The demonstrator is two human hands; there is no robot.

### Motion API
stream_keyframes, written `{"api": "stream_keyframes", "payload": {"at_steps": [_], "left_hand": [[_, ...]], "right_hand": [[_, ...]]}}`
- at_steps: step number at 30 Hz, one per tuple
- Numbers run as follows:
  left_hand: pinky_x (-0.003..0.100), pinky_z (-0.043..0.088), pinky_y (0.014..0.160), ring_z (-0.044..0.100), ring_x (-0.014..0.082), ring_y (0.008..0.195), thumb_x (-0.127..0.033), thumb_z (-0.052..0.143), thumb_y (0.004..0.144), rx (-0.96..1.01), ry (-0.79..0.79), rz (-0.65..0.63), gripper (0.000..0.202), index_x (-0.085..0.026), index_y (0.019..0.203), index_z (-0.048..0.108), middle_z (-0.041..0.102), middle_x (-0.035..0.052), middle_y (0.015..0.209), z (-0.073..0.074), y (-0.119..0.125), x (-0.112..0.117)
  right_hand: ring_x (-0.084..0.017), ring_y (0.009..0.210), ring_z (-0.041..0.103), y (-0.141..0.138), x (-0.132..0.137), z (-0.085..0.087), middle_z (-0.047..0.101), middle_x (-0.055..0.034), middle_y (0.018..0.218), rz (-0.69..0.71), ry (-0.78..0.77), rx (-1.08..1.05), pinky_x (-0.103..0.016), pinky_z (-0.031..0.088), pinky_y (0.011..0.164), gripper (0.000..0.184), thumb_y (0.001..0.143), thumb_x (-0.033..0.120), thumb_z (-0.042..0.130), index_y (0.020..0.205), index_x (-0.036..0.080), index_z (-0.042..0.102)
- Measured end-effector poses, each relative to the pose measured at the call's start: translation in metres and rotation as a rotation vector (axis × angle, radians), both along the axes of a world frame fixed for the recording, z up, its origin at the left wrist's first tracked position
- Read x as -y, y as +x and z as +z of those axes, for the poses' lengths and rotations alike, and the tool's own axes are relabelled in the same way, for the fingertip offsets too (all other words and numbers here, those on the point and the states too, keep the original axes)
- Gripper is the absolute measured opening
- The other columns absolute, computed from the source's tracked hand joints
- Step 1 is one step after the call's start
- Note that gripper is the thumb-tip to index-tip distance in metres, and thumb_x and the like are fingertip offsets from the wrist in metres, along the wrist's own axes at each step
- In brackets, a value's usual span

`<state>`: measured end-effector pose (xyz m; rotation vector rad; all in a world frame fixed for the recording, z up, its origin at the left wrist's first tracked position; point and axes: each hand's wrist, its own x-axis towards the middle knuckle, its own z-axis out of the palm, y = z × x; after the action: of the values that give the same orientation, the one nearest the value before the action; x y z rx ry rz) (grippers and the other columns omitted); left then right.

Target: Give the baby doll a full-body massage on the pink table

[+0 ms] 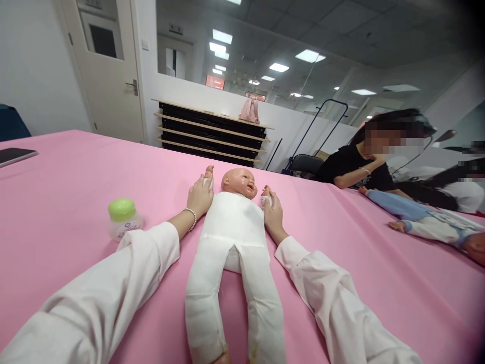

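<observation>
A baby doll (235, 220) with a hard plastic head and a white cloth body lies on its back, its legs toward me and its head turned to the right. My left hand (200, 197) is closed around the doll's arm on the left side, with the small plastic hand sticking out above my fingers. On the other side my right hand (274, 215) grips the doll's other arm near its wrist. Both of the doll's arms are raised beside its head and mostly hidden by my hands.
A jar with a green lid (122, 210) stands left of my left forearm on the pink table cover (162, 174). A dark flat device (17, 155) lies at the far left. To the right are a second doll in blue and white (420, 215) and a seated person (364, 162).
</observation>
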<state>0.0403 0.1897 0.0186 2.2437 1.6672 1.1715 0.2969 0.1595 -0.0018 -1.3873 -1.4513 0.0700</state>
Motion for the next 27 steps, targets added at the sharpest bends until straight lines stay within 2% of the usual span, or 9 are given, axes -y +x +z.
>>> {"api": "stream_keyframes", "payload": {"at_steps": [3,5,8,17,20,22,27], "left_hand": [[0.041,0.037,0.101,0.043,0.0244,0.128,-0.029,0.027,0.093,-0.041,-0.151,-0.07,0.051,-0.026,0.144,0.03,0.046,0.0068,0.14,0.002,-0.003,-0.005],[0.04,0.04,0.098,0.05,0.0252,0.121,-0.031,0.027,0.093,-0.057,-0.209,-0.094,0.051,-0.026,0.143,0.033,0.051,0.0077,0.135,0.002,-0.005,-0.009],[0.038,0.04,0.096,0.055,0.025,0.115,-0.033,0.028,0.092,-0.052,-0.206,-0.091,0.051,-0.025,0.142,0.036,0.056,0.0082,0.13,0.001,-0.008,-0.012],[0.037,0.039,0.098,0.051,0.0231,0.119,-0.03,0.029,0.09,0.036,-0.216,-0.125,0.053,-0.023,0.142,0.035,0.055,0.0066,0.131,-0.003,-0.014,-0.014],[0.036,0.041,0.096,0.053,0.0232,0.116,-0.029,0.031,0.09,0.043,-0.203,-0.112,0.053,-0.023,0.142,0.035,0.057,0.0071,0.127,-0.004,-0.015,-0.014],[0.037,0.042,0.095,0.053,0.0236,0.115,-0.028,0.031,0.089,0.062,-0.181,-0.098,0.053,-0.021,0.142,0.034,0.057,0.0089,0.127,-0.004,-0.015,-0.012],[0.039,0.045,0.094,0.049,0.0264,0.12,-0.026,0.041,0.084,0.163,-0.06,-0.025,0.061,-0.015,0.143,0.026,0.043,0.0149,0.138,-0.003,-0.014,0.005]], "right_hand": [[-0.028,0.117,0.049,-0.001,0.0,0.002,0.056,-0.012,0.124,-0.051,-0.145,-0.087,-0.049,0.034,0.104,0.046,0.081,0.035,0.039,0.121,0.016,0.052],[-0.028,0.115,0.051,-0.002,0.0,0.004,0.057,-0.0107,0.124,-0.048,-0.176,-0.133,-0.046,0.037,0.102,0.048,0.078,0.033,0.041,0.121,0.016,0.053],[-0.027,0.114,0.053,-0.004,0.001,0.005,0.059,-0.0081,0.123,-0.035,-0.178,-0.157,-0.044,0.039,0.102,0.049,0.076,0.032,0.042,0.121,0.017,0.054],[-0.027,0.113,0.054,-0.003,0.003,0.006,0.059,-0.01,0.122,-0.062,-0.213,-0.172,-0.045,0.041,0.1,0.048,0.077,0.033,0.043,0.12,0.016,0.054],[-0.027,0.113,0.053,-0.006,0.005,0.007,0.059,-0.0098,0.122,-0.043,-0.167,-0.111,-0.047,0.039,0.101,0.045,0.079,0.034,0.042,0.12,0.017,0.054],[-0.026,0.118,0.049,-0.009,0.01,0.009,0.056,-0.0101,0.125,-0.041,-0.082,-0.011,-0.048,0.037,0.103,0.045,0.082,0.035,0.042,0.122,0.018,0.052],[-0.023,0.134,0.033,-0.017,0.025,0.012,0.038,-0.0114,0.141,0.023,0.177,0.269,-0.048,0.031,0.109,0.049,0.086,0.029,0.039,0.134,0.02,0.036]]}}
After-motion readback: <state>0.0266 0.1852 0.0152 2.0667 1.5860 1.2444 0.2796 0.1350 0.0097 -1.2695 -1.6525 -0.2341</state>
